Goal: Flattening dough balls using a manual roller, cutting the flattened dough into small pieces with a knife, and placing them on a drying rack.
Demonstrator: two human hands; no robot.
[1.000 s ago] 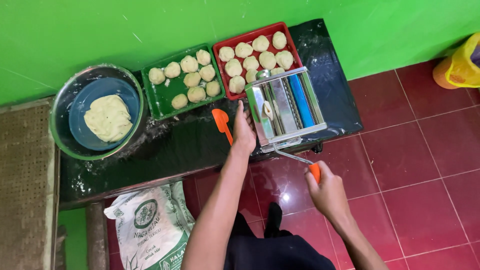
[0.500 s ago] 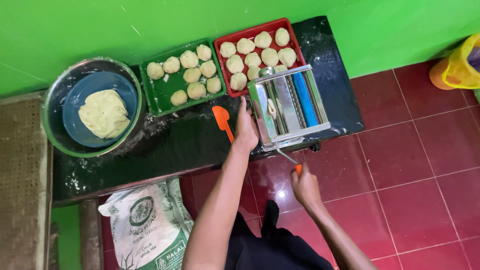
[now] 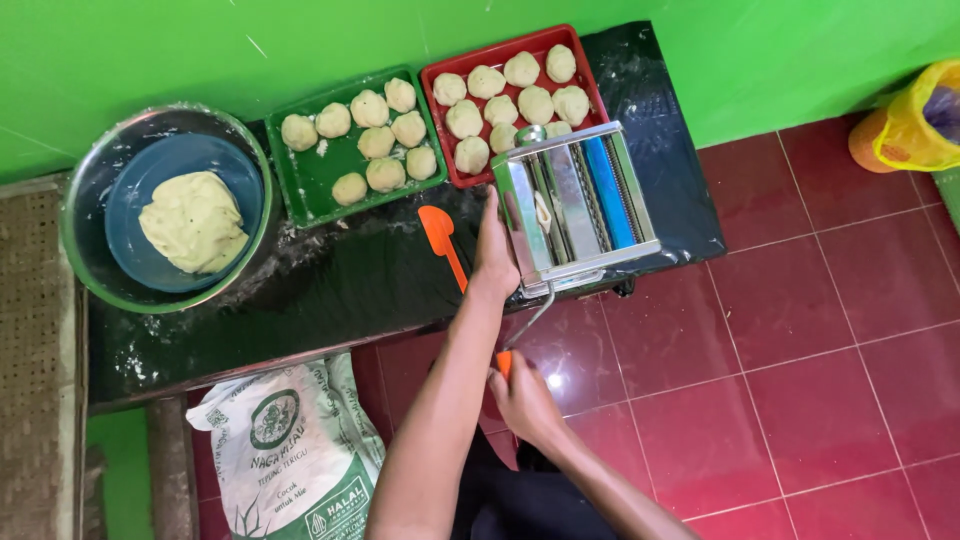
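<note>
The pasta roller (image 3: 578, 205) stands at the near edge of the black counter (image 3: 300, 290), its metal side plate under the left hand (image 3: 494, 250), whose fingers lie flat and together against it, bracing it. A small strip of dough (image 3: 543, 211) shows between the rollers, just beyond those fingers. Below the counter edge the right hand (image 3: 522, 395) has its fingers closed round the orange grip of the crank (image 3: 520, 335), which angles down from the roller's near side. The step in hand looks to be cranking dough through the rollers. The next move, as I judge it, calls for a steady turn of the crank while the left hand holds the roller from shifting. An orange spatula (image 3: 442, 235) lies just left of the bracing fingers. Farther off sit a red tray (image 3: 440, 75) and a green tray (image 3: 300, 200) of dough balls, and a metal bowl (image 3: 85, 190) holding a blue bowl (image 3: 125, 215) with a lump of dough.
</note>
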